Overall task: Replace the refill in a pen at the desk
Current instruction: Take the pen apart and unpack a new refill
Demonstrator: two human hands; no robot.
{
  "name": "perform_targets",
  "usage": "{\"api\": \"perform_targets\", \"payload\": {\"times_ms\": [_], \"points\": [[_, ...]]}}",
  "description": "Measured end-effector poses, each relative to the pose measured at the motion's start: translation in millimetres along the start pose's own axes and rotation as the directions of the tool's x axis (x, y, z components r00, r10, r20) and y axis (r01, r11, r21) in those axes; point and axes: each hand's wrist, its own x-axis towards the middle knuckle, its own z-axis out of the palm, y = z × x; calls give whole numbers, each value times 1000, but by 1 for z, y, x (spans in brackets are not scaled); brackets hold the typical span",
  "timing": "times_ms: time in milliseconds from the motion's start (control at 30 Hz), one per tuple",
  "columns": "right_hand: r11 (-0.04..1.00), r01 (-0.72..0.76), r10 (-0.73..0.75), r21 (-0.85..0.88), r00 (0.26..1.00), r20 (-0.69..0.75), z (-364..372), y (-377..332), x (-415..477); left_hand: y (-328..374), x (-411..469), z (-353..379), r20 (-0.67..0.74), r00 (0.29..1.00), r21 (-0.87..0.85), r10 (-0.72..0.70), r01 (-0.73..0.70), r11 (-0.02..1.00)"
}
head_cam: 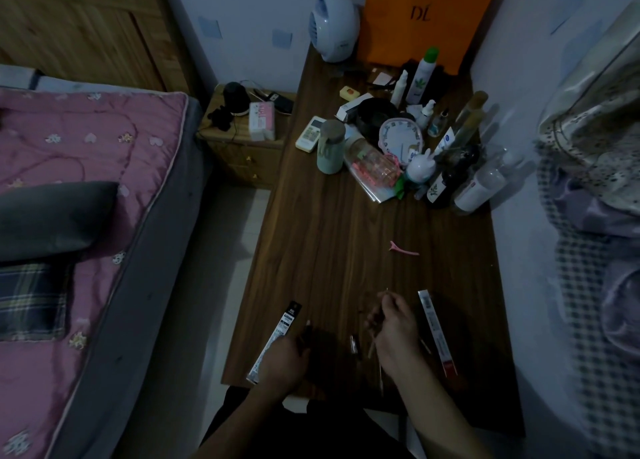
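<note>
Dim room: cluttered wooden desk (322,251) beside pink-quilted bed (90,168).

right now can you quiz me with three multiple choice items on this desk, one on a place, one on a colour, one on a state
1. Where does the pink hair clip lie?
A. on bare desk between the hands and the clutter
B. on the bed
C. inside the orange bag

2. What colour is the cap of the tall spray bottle?
A. red
B. green
C. black

3. What is the right hand doing?
A. lying flat and empty
B. pinching a thin refill
C. lifting the fan

Answers: 1 A, the clip sits alone on open wood. 2 B, its cap is green. 3 B, the fingers close on a thin rod above the desk.
</note>
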Motion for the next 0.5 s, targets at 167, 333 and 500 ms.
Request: {"api": "perform_targets", "payload": {"times_ms": [167,333,500], "points": [[990,-53,46,131,998,52,0,-8,-1,5,6,4,-15,1000,121,-28,29,992],[959,-41,-7,280,985,170,3,-25,-14,15,6,-3,-13,999,65,-40,41,997],[918,-40,-70,395,963,260,10,-48,-29,39,-9,-31,43,985,-196,169,-157,968]]}}
